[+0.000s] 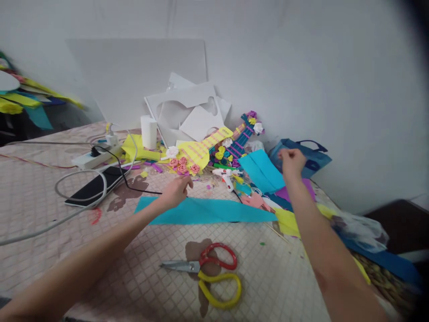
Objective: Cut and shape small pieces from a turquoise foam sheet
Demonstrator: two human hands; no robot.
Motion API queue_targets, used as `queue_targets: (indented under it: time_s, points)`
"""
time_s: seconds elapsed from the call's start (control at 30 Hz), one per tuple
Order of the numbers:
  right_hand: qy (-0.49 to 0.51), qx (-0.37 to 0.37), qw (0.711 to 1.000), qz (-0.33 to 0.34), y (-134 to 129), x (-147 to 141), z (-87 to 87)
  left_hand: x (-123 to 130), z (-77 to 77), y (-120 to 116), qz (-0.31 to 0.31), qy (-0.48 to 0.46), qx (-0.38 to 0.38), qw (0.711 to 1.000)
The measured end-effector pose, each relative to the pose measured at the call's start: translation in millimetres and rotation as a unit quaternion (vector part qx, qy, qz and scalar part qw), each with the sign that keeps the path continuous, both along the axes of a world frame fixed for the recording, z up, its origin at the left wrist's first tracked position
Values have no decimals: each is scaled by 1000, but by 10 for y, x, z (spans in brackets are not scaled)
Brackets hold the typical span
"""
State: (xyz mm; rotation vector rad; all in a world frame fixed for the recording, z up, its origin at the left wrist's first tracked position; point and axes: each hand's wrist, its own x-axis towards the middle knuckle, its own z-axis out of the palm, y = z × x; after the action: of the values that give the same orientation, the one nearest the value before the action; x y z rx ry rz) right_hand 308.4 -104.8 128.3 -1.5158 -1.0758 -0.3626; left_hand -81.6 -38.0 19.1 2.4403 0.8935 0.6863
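Note:
My left hand (175, 191) is above the back edge of a long turquoise paper strip (208, 211) lying across the table. Its fingers are loosely bent and slightly apart, with nothing visible in them. To the right, my right hand (293, 162) is raised in front of a blue bag (317, 162), its fingers curled together; whatever they may hold is hidden. A folded turquoise paper piece (263, 172) lies just left of that hand. Nearer to me are scissors (197, 267) with one red and one yellow handle, blades pointing left.
A hot glue gun (228, 181) rests behind the strip. Yellow and blue guitar-shaped crafts (194, 154) with paper flowers stand at the back, before white board offcuts (201, 118). On the left are a power strip (95, 156), loose cables and a dark phone-like slab (95, 185).

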Motion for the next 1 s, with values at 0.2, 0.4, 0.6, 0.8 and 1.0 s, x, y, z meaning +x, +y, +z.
queue_targets:
  time_s: [0.2,0.4,0.6,0.8,1.0]
  points:
    - [36,-89,980,177,-580,-1242,-753,94,-18,-193,-29,-37,-9,999]
    - [109,-273,855,426,-766,-1972,-1104,192,-6,-535,-169,-83,-160,969]
    - [117,-293,835,450,-857,-2198,-1252,201,-27,-670,-55,61,-36,996]
    - [351,-220,748,518,-937,-2340,-1244,181,-43,-631,-30,-66,-119,990]
    - [550,-179,617,533,-936,-2325,-1169,199,-36,-612,-89,-223,-390,889]
